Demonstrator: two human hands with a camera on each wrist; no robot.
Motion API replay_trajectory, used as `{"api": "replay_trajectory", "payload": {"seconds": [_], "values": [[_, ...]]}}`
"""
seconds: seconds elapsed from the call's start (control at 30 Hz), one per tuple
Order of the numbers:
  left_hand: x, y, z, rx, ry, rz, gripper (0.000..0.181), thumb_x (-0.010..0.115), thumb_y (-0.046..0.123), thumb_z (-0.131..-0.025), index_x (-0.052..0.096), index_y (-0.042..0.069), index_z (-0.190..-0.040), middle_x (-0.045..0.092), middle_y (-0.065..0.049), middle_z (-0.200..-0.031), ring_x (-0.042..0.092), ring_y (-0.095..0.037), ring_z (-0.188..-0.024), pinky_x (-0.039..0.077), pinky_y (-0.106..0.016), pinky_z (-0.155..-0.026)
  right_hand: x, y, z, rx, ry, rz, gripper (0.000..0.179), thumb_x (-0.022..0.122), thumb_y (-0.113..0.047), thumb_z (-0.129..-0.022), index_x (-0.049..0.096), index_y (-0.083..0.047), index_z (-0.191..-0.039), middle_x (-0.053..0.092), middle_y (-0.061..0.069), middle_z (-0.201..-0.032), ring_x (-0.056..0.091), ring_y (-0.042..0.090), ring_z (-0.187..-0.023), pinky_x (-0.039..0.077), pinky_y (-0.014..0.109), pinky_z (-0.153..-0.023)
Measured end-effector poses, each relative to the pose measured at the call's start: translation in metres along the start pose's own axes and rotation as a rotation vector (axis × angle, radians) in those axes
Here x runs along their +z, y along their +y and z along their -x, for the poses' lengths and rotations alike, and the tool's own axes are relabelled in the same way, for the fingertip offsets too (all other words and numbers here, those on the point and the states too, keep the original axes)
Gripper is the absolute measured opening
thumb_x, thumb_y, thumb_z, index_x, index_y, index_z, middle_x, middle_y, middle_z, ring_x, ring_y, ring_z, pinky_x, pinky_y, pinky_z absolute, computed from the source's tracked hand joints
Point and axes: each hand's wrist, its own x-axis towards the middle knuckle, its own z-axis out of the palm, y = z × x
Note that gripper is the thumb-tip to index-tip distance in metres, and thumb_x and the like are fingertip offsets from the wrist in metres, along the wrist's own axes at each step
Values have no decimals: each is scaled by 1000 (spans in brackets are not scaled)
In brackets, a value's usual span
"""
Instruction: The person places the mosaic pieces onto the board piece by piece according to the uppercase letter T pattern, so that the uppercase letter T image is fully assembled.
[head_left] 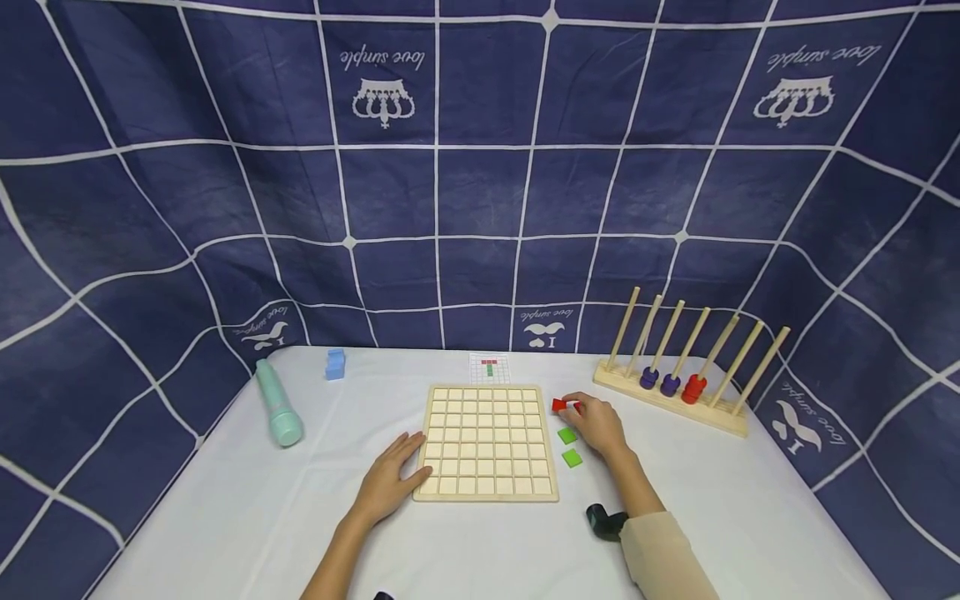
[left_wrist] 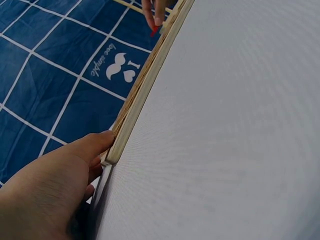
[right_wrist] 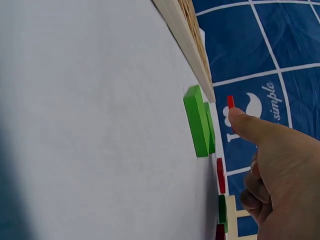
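A wooden grid board [head_left: 486,497] with square cells lies flat in the middle of the table. My left hand [head_left: 387,479] rests at its left edge, fingers extended; in the left wrist view the thumb [left_wrist: 100,142] touches the board's rim. To the right of the board, my right hand [head_left: 597,423] pinches a red tile [right_wrist: 230,101] between thumb and fingers. Another red tile [right_wrist: 221,175] lies on the table under this hand. Two green tiles [head_left: 567,436] lie nearer me, between the board and the right forearm.
Behind the board lies a card [head_left: 489,368] with a red and green T pattern. A peg stand [head_left: 671,398] with purple and red beads stands at the back right. At the left are a teal flashlight-shaped object [head_left: 278,404] and a blue block [head_left: 335,364].
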Motion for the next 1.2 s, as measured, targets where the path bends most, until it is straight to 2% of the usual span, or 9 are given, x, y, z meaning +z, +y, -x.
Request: {"api": "replay_trajectory", "payload": {"seconds": [0.2,0.37,0.6,0.77,1.0,1.2], "values": [[0,1,0,-11,1,-4,61,65,37,-85,47,7,-134,43,-7,-140,28,-31,-134,25,-55,-105,8,-8,9,-50,23,-43,27,73,-30,-80,69,-13,-101,36,-6,-52,30,10,-46,24,25,-41],[0,-1,0,-15,5,-4,61,65,37,-85,48,6,-134,44,-7,-140,29,-31,-134,25,-55,-105,23,-19,11,-147,55,-96,27,73,-28,-78,69,-9,-98,32,-9,-49,25,6,-43,20,23,-38],[1,-2,0,-16,-1,-6,61,64,39,-85,47,7,-135,43,-7,-140,28,-32,-134,25,-56,-104,37,-42,7,-130,-14,-108,27,74,-29,-78,70,-14,-100,35,-9,-49,28,6,-44,22,23,-39],[1,0,0,-7,5,-2,61,64,38,-85,48,6,-134,44,-8,-140,29,-32,-133,25,-56,-104,45,-52,0,-141,-34,-106,27,73,-29,-79,69,-14,-101,35,-9,-49,29,6,-44,23,23,-40],[1,0,0,-11,1,-2,61,64,38,-85,48,6,-134,43,-8,-140,29,-32,-133,25,-56,-104,54,-59,-14,-112,-96,-95,28,71,-29,-82,69,-12,-104,38,-7,-50,31,8,-46,25,24,-43],[1,0,0,-3,8,3,60,65,37,-85,48,6,-134,44,-8,-140,29,-32,-133,26,-56,-104,58,-62,-23,-141,-103,-81,28,70,-29,-82,68,-12,-104,36,-7,-50,29,9,-47,25,25,-43]]}}
